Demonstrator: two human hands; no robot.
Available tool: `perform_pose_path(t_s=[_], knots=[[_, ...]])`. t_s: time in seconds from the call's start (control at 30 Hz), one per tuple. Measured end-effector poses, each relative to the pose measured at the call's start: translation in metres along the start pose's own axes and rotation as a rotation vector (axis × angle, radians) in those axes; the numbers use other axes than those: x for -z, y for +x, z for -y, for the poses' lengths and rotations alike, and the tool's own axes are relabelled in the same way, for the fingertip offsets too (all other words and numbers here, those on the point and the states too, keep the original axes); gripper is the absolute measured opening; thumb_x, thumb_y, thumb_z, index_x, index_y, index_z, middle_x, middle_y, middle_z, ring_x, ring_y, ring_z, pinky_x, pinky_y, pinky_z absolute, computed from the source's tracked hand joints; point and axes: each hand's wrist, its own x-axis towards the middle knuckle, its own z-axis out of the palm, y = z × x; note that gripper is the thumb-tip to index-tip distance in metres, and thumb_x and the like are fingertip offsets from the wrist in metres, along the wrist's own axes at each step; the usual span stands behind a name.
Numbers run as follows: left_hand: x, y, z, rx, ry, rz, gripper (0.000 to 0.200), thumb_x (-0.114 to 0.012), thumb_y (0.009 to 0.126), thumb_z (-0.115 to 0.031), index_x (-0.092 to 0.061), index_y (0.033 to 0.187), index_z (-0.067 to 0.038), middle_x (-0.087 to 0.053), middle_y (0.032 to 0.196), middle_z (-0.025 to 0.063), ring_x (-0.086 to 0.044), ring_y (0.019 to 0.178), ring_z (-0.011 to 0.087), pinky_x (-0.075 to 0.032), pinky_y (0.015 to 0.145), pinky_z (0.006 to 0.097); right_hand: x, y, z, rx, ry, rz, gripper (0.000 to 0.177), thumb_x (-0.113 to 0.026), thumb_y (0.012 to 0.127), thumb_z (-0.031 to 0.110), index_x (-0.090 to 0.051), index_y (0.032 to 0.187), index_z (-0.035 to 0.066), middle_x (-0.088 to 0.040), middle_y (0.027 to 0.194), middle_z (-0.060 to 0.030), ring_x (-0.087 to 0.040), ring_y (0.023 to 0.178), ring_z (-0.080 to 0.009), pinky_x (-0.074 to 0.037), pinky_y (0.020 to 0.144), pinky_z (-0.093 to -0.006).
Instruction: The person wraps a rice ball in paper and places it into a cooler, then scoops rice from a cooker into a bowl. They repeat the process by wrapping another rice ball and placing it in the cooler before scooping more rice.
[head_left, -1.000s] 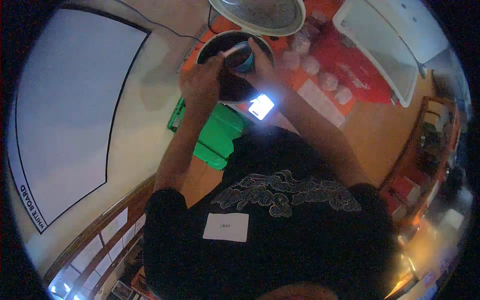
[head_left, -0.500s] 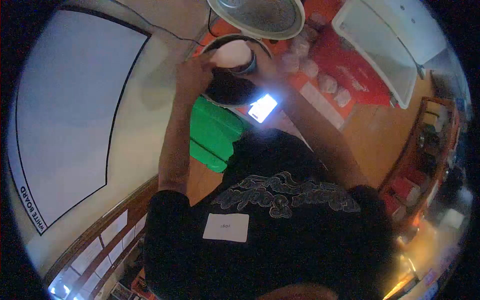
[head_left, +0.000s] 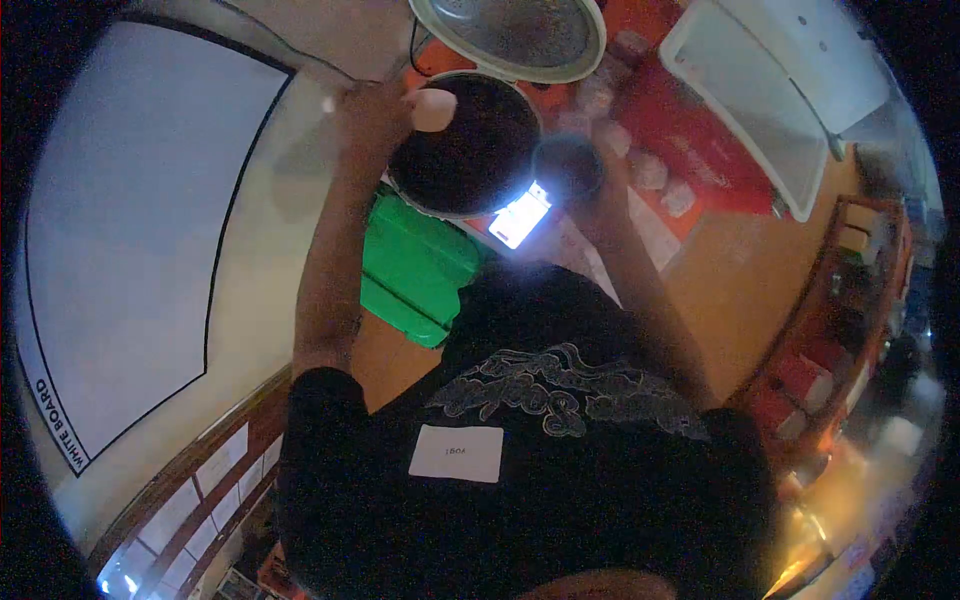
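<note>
A pale, broad-headed rice paddle [head_left: 434,110] is in my left hand [head_left: 372,115], its fingers wrapped round the handle. The paddle is over the left part of a round rice cooker [head_left: 470,150], whose inside looks dark, so I cannot make out its contents. My right hand [head_left: 603,185] grips a small dark round bowl [head_left: 567,166] just right of the cooker's rim. The cooker's lid [head_left: 515,35] stands raised at the back. A brightly lit phone [head_left: 520,216] is near the cooker's front edge, below the bowl.
A green plastic box [head_left: 415,268] sits in front of the cooker. Several clear-wrapped bundles [head_left: 650,170] line a red cloth [head_left: 715,130] on the right, beside a large white tub [head_left: 745,100]. A whiteboard [head_left: 150,220] hangs on the left wall, and a cable [head_left: 300,45] runs behind.
My hands have moved apart. The paddle went left, away from the bowl, and the bowl moved right and down from above the cooker to beside its rim.
</note>
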Motion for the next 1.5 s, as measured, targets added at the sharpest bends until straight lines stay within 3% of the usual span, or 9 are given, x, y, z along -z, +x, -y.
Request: perform_pose_path(t_s=[0.2,0.27,0.33,0.7,0.77,1.07,1.17,1.27,1.5], knots=[[-0.085,0.043,-0.044,-0.415,-0.256,-0.226,0.014,-0.062,0.081,-0.02,-0.061,0.085,-0.006,-0.067,0.074,0.0129,-0.067,0.073,0.0295,-0.045,0.071,0.0479,0.036,-0.025,-0.044,-0.519,0.678,-0.098,0.034,-0.068,0.082,0.008,-0.058,0.114,0.002,-0.065,0.105,-0.011,-0.063,0.099,-0.0215,-0.054,0.085,-0.0383],[-0.112,0.053,-0.055,-0.491,-0.247,-0.306,0.012,-0.061,0.079,-0.019,-0.061,0.082,-0.007,-0.066,0.072,0.0124,-0.066,0.071,0.0283,-0.044,0.07,0.0474,0.018,-0.036,-0.04,-0.045,-0.573,0.046,0.035,-0.051,0.094,0.029,-0.058,0.114,0.001,-0.065,0.106,-0.0132,-0.064,0.096,-0.0238,-0.054,0.085,-0.0402],[-0.124,0.057,-0.057,-0.568,-0.237,-0.387,0.01,-0.061,0.077,-0.017,-0.062,0.079,-0.008,-0.066,0.071,0.012,-0.066,0.069,0.0272,-0.042,0.069,0.0469,0.017,-0.021,-0.048,-0.238,-0.142,-0.021,0.04,-0.044,0.096,0.034,-0.057,0.115,0.001,-0.065,0.106,-0.0133,-0.065,0.094,-0.024,-0.054,0.084,-0.0399],[-0.084,0.007,-0.092,-0.362,-0.347,0.194,0.043,-0.057,0.084,-0.051,-0.073,0.079,-0.011,-0.069,0.072,0.011,-0.068,0.072,0.029,-0.041,0.075,0.0467,0.019,-0.009,-0.056,-0.515,0.331,-0.03,0.038,-0.041,0.098,0.034,-0.059,0.112,0.003,-0.066,0.1,-0.0095,-0.066,0.086,-0.0206,-0.057,0.074,-0.0355],[-0.083,0.008,-0.089,-0.402,-0.41,0.24,0.042,-0.056,0.085,-0.052,-0.074,0.082,-0.013,-0.069,0.074,0.0099,-0.068,0.073,0.0299,-0.041,0.075,0.0469,0.013,-0.01,-0.046,-0.178,-0.255,0.071,0.044,-0.041,0.096,0.043,-0.06,0.113,0.007,-0.068,0.096,-0.0086,-0.068,0.074,-0.0208,-0.059,0.051,-0.0362],[-0.092,-0.008,-0.076,-0.356,-0.549,0.428,0.038,-0.051,0.087,-0.052,-0.075,0.096,-0.023,-0.07,0.095,0.0069,-0.067,0.091,0.0317,-0.042,0.085,0.0496,0.019,-0.003,-0.047,-0.497,0.377,-0.005,0.043,-0.042,0.097,0.04,-0.059,0.116,0.006,-0.067,0.101,-0.0106,-0.068,0.085,-0.0239,-0.061,0.065,-0.0386],[-0.097,-0.016,-0.066,-0.325,-0.507,0.27,0.035,-0.053,0.087,-0.048,-0.074,0.1,-0.024,-0.07,0.097,0.0082,-0.067,0.092,0.0313,-0.043,0.087,0.0516,0.014,-0.019,-0.029,0.032,-0.54,0.178,0.044,-0.042,0.097,0.043,-0.058,0.115,0.006,-0.065,0.105,-0.0114,-0.067,0.091,-0.0253,-0.06,0.069,-0.0422],[-0.094,-0.014,-0.052,-0.253,-0.555,0.195,0.034,-0.054,0.087,-0.047,-0.073,0.104,-0.024,-0.071,0.098,0.0088,-0.068,0.089,0.0309,-0.045,0.088,0.0513,0.036,-0.004,-0.036,-0.399,0.303,0.027,0.045,-0.044,0.096,0.045,-0.056,0.117,0.007,-0.064,0.106,-0.0124,-0.066,0.093,-0.0264,-0.059,0.072,-0.0457],[-0.054,-0.009,0.005,-0.039,-0.847,0.359,0.037,-0.056,0.088,-0.048,-0.071,0.107,-0.02,-0.069,0.1,0.0129,-0.067,0.09,0.031,-0.051,0.084,0.0449,-0.01,0.019,-0.005,-0.355,0.065,-0.249,0.042,-0.047,0.095,0.042,-0.054,0.12,0.01,-0.062,0.105,-0.0107,-0.064,0.092,-0.0256,-0.058,0.071,-0.0455]])
